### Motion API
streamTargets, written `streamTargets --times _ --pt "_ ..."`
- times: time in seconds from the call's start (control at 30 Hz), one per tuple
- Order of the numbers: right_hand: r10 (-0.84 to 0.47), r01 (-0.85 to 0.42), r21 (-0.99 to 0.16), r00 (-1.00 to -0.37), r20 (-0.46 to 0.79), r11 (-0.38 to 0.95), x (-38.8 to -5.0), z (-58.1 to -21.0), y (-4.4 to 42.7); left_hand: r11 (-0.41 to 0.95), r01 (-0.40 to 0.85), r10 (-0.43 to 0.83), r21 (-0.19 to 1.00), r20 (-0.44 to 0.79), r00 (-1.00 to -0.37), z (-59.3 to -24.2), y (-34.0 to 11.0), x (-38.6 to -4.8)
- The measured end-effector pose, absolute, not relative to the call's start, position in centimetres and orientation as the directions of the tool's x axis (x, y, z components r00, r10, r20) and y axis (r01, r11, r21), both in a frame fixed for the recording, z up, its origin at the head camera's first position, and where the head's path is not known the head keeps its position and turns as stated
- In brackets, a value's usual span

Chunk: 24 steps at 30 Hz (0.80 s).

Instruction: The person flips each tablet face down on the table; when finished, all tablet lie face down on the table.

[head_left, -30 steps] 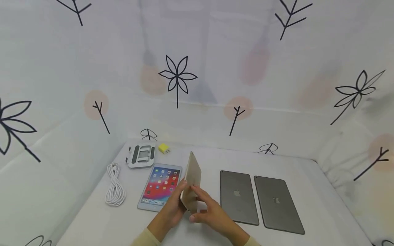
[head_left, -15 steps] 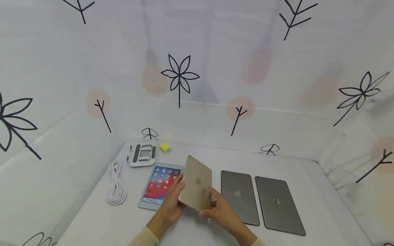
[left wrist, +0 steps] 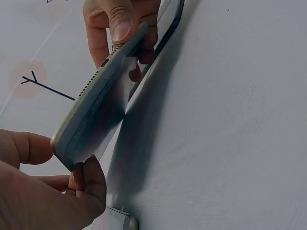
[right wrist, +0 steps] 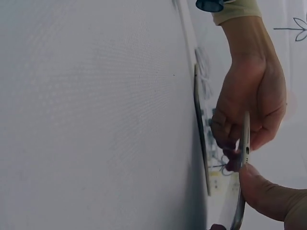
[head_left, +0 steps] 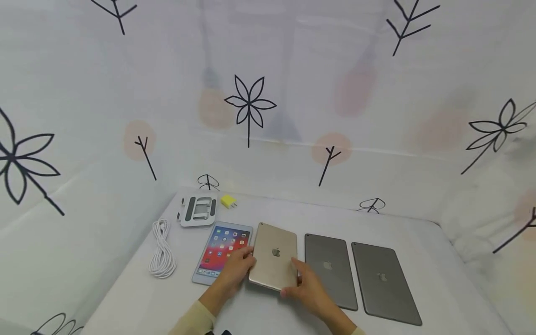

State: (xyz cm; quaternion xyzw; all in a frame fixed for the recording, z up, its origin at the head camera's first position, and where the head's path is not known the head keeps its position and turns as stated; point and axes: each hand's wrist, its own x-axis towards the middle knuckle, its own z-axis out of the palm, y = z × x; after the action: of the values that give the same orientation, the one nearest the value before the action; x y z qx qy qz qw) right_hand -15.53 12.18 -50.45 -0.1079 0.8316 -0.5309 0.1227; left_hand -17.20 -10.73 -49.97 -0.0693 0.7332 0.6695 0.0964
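- Our gold tablet point(head_left: 273, 263) is flatter now, back up, just off the counter point(head_left: 138, 304), between white tablet point(head_left: 222, 251) and gray tablet point(head_left: 328, 260).
- So we'd say lined up; left hand point(head_left: 237, 267) and right hand point(head_left: 309, 287) fingers pinch its edges.

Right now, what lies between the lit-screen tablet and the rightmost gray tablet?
In the head view: first the gold tablet, held by the left hand and the right hand, then the other gray tablet.
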Motion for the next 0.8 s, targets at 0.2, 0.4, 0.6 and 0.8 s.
streamTargets --times 0.2,0.4,0.6,0.8 --pt "-0.269 -0.116 -0.839 -0.962 -0.038 0.532 -15.5 -50.8 12.4 0.188 -0.232 0.025 0.954 -0.241 -0.97 -50.2 -10.5 -16.8" --pt "-0.237 -0.142 -0.792 -0.971 -0.003 0.594 -15.5 -51.0 11.9 0.335 -0.193 0.022 0.922 -0.213 -0.977 -49.7 -10.5 -16.4" --pt "-0.205 -0.114 -0.755 -0.979 -0.026 0.645 -15.6 -51.0 11.8 0.363 -0.188 0.03 0.913 -0.213 -0.977 -49.5 -10.4 -16.2" --pt "-0.173 -0.083 -0.685 -0.983 -0.063 0.724 -15.6 -50.4 12.0 0.385 -0.179 0.047 0.906 -0.212 -0.976 -49.1 -10.4 -16.2"
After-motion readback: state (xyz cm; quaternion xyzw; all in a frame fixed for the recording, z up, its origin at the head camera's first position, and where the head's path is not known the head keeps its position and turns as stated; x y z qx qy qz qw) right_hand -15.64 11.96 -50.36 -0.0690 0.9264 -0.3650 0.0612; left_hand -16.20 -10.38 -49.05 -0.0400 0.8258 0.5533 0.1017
